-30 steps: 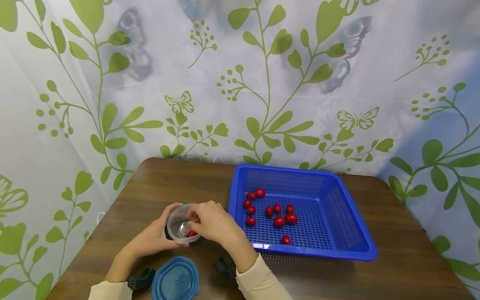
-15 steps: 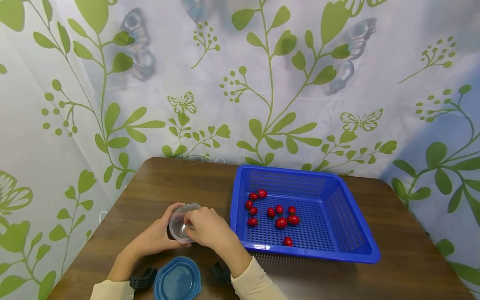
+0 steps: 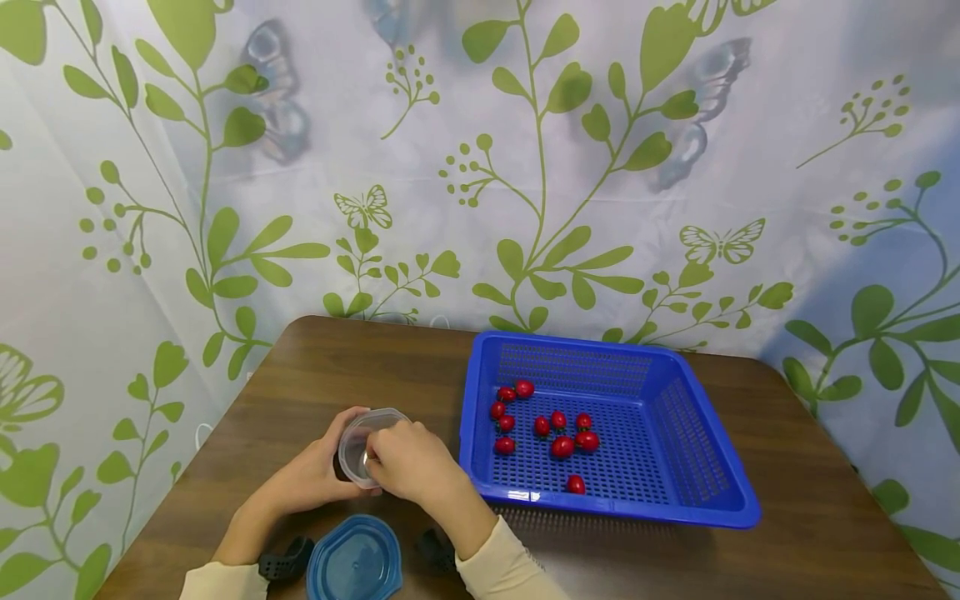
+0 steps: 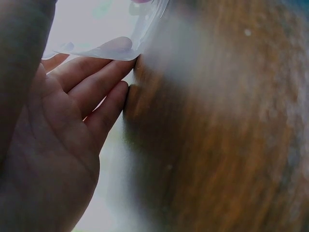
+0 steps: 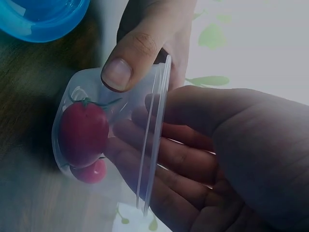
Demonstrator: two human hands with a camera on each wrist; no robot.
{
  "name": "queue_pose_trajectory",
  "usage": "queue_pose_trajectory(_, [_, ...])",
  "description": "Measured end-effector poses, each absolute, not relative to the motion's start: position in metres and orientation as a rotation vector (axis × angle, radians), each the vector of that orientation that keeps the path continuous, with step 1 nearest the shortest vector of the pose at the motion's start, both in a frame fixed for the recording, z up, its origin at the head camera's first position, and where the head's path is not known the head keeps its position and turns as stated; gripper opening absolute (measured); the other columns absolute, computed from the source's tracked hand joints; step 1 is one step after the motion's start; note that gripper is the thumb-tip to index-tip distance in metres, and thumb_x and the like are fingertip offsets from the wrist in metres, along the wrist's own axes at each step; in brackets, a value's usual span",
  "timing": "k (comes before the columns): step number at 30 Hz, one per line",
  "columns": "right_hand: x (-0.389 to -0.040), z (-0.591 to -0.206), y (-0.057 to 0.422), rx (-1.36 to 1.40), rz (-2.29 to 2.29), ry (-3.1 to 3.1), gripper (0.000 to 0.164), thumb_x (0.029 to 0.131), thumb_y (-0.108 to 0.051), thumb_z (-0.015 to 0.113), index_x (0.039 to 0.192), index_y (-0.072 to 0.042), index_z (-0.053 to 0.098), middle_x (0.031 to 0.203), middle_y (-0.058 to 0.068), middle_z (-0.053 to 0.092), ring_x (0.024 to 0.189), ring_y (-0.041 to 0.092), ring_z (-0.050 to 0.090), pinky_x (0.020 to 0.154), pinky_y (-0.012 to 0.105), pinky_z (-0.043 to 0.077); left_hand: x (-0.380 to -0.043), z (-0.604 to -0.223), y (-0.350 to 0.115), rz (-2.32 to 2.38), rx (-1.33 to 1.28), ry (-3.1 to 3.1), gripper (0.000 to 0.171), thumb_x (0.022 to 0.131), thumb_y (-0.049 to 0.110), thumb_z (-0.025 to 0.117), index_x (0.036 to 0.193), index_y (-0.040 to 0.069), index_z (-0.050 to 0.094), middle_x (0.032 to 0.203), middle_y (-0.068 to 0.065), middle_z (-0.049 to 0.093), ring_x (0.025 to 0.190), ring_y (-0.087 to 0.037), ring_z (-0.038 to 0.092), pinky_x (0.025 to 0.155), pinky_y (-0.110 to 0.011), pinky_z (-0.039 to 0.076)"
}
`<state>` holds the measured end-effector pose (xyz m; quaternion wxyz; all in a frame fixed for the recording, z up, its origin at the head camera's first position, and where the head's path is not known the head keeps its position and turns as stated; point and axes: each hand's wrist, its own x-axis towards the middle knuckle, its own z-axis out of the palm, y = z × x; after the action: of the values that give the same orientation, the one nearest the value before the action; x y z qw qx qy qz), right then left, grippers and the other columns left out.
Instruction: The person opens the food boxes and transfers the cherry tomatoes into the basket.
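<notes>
My left hand (image 3: pixel 318 467) grips a clear plastic tub (image 3: pixel 352 442), tilted above the table, with the thumb (image 5: pixel 118 72) on its near wall. In the left wrist view several fingers (image 4: pixel 101 84) support the tub (image 4: pixel 96 29) from the other side. My right hand (image 3: pixel 412 458) reaches over the rim into the tub. In the right wrist view its fingers are extended inside, close to a red cherry tomato (image 5: pixel 84 133) with a green stem; a second cherry tomato (image 5: pixel 91 171) lies beside it. The fingers pinch nothing that I can see. The head view hides these tomatoes behind the right hand.
To the right stands a blue perforated basket (image 3: pixel 705 433) with several cherry tomatoes (image 3: pixel 562 447) inside. A blue lid (image 3: pixel 354 558) lies on the brown wooden table (image 3: pixel 360 358), near the front. A patterned curtain (image 3: pixel 420 167) hangs behind the table.
My right hand has moved slightly left and deeper into the tub, covering the tomatoes seen there a second ago in the head view. The left hand keeps its hold.
</notes>
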<state>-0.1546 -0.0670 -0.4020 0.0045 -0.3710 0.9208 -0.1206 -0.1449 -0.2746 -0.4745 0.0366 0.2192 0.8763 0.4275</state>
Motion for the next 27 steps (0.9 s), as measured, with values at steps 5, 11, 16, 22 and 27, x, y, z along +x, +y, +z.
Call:
queue_pose_trajectory(5, [-0.1525,-0.4026,-0.0676,-1.17,-0.338,2.894,0.014,0.098,-0.024,0.069,0.089,-0.023,0.079,0.072,-0.01,0.067,0.062,0.009,0.056,0.06,0.024,0.052,-0.1453,-0.4755,-0.2753,1.306,0.685,2.697,0.107,0.079,0.037,0.09,0.157,0.011,0.022,0.129,-0.011,0.064,0.103,-0.015,0.067,0.087,-0.03,0.054])
queue_pose_trajectory(11, [-0.1523,-0.4025,-0.0674,-1.177,-0.306,2.874,0.018,0.101,-0.024,0.065,0.088,-0.022,0.079,0.065,-0.01,0.06,0.056,0.008,0.049,0.051,0.021,0.046,-0.1457,-0.476,-0.2758,1.306,0.685,2.691,0.107,0.08,0.038,0.09,0.158,0.011,0.022,0.13,-0.011,0.063,0.103,-0.015,0.066,0.086,-0.03,0.055])
queue_pose_trajectory(16, [-0.1515,-0.4014,-0.0679,-1.191,-0.234,2.853,0.018,0.102,-0.025,0.063,0.091,-0.023,0.078,0.067,-0.009,0.061,0.06,0.009,0.053,0.054,0.024,0.049,-0.1467,-0.4777,-0.2764,1.314,0.687,2.682,0.107,0.08,0.037,0.09,0.158,0.011,0.021,0.13,-0.011,0.064,0.103,-0.015,0.066,0.087,-0.03,0.055])
queue_pose_trajectory(22, [-0.1495,-0.4007,-0.0699,-1.152,-0.164,2.811,0.012,0.099,-0.029,0.068,0.092,-0.025,0.078,0.068,-0.007,0.061,0.061,0.01,0.054,0.054,0.027,0.052,-0.1472,-0.4791,-0.2767,1.313,0.689,2.675,0.107,0.08,0.034,0.09,0.159,0.012,0.02,0.13,-0.011,0.064,0.103,-0.011,0.065,0.086,-0.029,0.054])
queue_pose_trajectory(27, [-0.1491,-0.4003,-0.0709,-1.156,-0.134,2.82,0.006,0.094,-0.031,0.074,0.093,-0.026,0.078,0.072,-0.007,0.065,0.064,0.012,0.059,0.056,0.028,0.055,-0.1473,-0.4789,-0.2766,1.314,0.693,2.67,0.107,0.081,0.033,0.089,0.159,0.011,0.02,0.132,-0.012,0.063,0.104,-0.011,0.064,0.087,-0.029,0.054])
